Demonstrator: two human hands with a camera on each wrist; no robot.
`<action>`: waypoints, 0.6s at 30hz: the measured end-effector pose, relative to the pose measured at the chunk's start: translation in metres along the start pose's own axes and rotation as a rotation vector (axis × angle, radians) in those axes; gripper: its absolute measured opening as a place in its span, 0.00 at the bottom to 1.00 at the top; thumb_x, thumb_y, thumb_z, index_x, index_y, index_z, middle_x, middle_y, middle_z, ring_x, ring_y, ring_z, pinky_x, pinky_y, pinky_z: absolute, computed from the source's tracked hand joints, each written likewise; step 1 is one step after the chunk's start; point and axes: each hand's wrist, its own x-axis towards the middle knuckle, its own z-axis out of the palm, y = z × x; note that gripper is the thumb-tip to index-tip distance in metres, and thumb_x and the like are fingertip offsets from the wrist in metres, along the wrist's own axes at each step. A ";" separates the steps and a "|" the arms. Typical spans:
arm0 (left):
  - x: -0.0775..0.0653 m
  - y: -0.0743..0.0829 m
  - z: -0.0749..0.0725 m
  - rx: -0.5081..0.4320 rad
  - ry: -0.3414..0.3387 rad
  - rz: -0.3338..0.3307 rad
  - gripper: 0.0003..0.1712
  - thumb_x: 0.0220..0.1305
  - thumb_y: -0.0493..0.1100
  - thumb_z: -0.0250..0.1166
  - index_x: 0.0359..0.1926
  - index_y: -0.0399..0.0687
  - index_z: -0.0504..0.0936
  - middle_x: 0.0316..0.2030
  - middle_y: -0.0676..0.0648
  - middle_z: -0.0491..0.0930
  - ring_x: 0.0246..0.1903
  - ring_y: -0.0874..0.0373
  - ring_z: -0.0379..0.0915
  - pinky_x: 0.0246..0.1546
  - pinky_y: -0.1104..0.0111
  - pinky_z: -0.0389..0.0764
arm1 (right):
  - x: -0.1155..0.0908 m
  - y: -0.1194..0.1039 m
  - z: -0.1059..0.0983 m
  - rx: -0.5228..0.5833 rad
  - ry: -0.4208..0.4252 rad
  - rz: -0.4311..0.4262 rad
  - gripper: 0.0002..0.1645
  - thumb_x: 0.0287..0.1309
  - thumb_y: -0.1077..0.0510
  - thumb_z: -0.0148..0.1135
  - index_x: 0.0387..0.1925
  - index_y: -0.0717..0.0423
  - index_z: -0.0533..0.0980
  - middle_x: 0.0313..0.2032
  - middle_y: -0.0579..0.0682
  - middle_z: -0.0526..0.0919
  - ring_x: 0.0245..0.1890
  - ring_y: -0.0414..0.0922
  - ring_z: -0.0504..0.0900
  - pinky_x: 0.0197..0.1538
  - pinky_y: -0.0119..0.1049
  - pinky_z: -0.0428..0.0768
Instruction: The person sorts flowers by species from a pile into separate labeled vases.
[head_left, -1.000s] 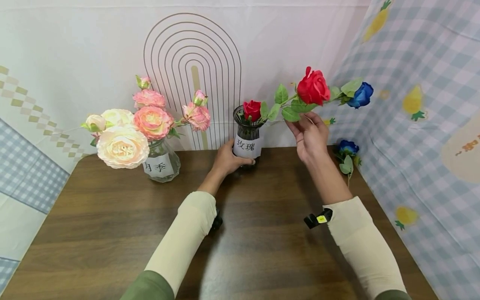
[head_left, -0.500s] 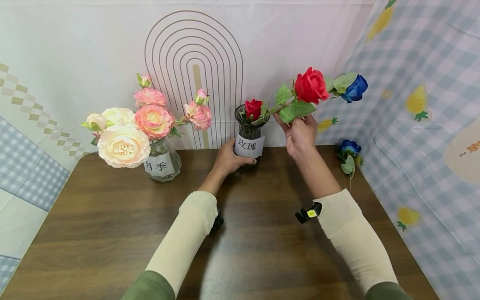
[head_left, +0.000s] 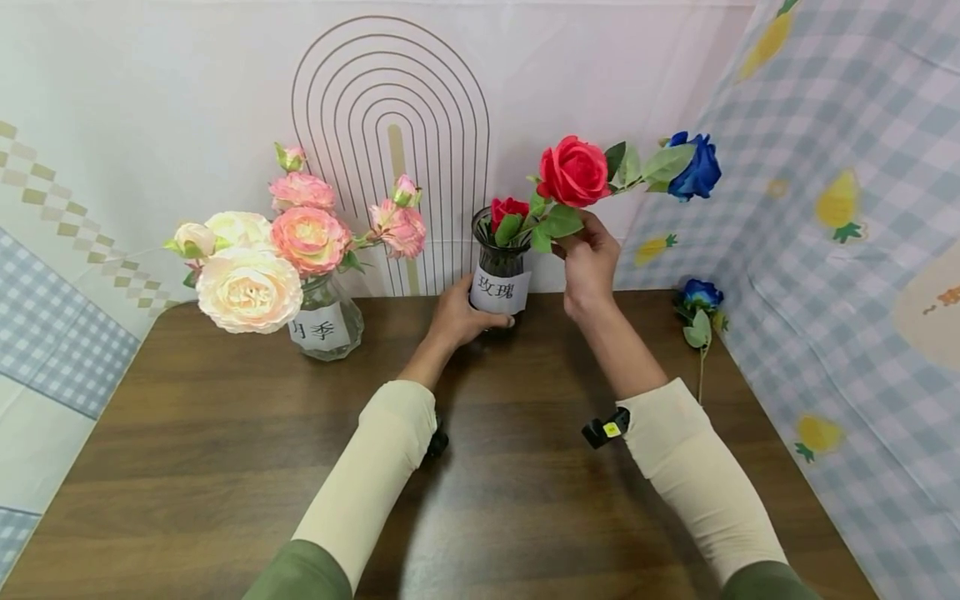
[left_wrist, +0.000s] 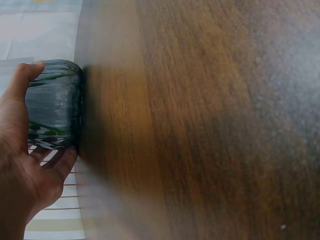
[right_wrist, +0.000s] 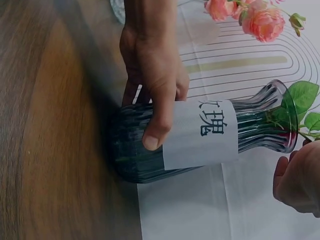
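Observation:
My left hand (head_left: 459, 318) grips the lower body of a dark, ribbed glass vase (head_left: 501, 265) with a white paper label, its thumb across the front. The vase stands on the table at the back wall. A small red rose (head_left: 508, 210) sits in its mouth, and leafy stems show at the rim in the right wrist view. Just right of the mouth, my right hand (head_left: 591, 262) pinches a rose stem under a large red rose (head_left: 573, 171). A blue rose (head_left: 694, 167) leans out to the right behind it. I cannot tell which bloom the pinched stem belongs to.
To the left, a clear glass vase (head_left: 347, 329) with a label holds pink roses (head_left: 309, 240) and cream roses (head_left: 249, 287). Another blue rose (head_left: 702, 293) lies at the table's back right corner by the checked cloth (head_left: 787, 275). The wooden table (head_left: 525, 483) spans the front.
My right hand has moved left toward the vase mouth. The large red rose and the upper blue rose have shifted left too, the red one further. My left hand has kept its grip.

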 end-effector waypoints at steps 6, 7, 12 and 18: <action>-0.002 0.004 -0.001 0.003 -0.007 -0.008 0.50 0.51 0.48 0.91 0.73 0.44 0.79 0.62 0.41 0.87 0.60 0.43 0.83 0.68 0.49 0.83 | -0.001 -0.001 0.000 -0.061 -0.013 -0.069 0.18 0.76 0.73 0.59 0.47 0.48 0.86 0.42 0.41 0.87 0.45 0.39 0.85 0.52 0.34 0.86; 0.001 0.000 0.001 0.007 -0.002 -0.004 0.50 0.50 0.50 0.92 0.72 0.44 0.79 0.61 0.41 0.88 0.59 0.44 0.83 0.66 0.50 0.84 | -0.001 -0.002 0.000 -0.058 -0.006 -0.082 0.20 0.75 0.74 0.58 0.48 0.49 0.87 0.42 0.41 0.88 0.45 0.39 0.84 0.52 0.34 0.85; 0.004 -0.004 0.001 0.015 0.005 -0.001 0.51 0.48 0.52 0.92 0.71 0.44 0.80 0.61 0.42 0.88 0.58 0.46 0.84 0.64 0.52 0.84 | -0.001 -0.003 0.000 -0.037 0.016 -0.163 0.24 0.72 0.78 0.52 0.55 0.61 0.87 0.44 0.40 0.89 0.45 0.38 0.82 0.48 0.33 0.80; -0.003 0.004 0.000 0.006 -0.007 -0.010 0.49 0.53 0.48 0.91 0.72 0.45 0.79 0.62 0.42 0.87 0.61 0.44 0.83 0.69 0.49 0.82 | -0.002 0.000 0.002 -0.122 -0.029 -0.167 0.16 0.79 0.73 0.55 0.53 0.62 0.87 0.43 0.38 0.89 0.46 0.36 0.81 0.48 0.30 0.79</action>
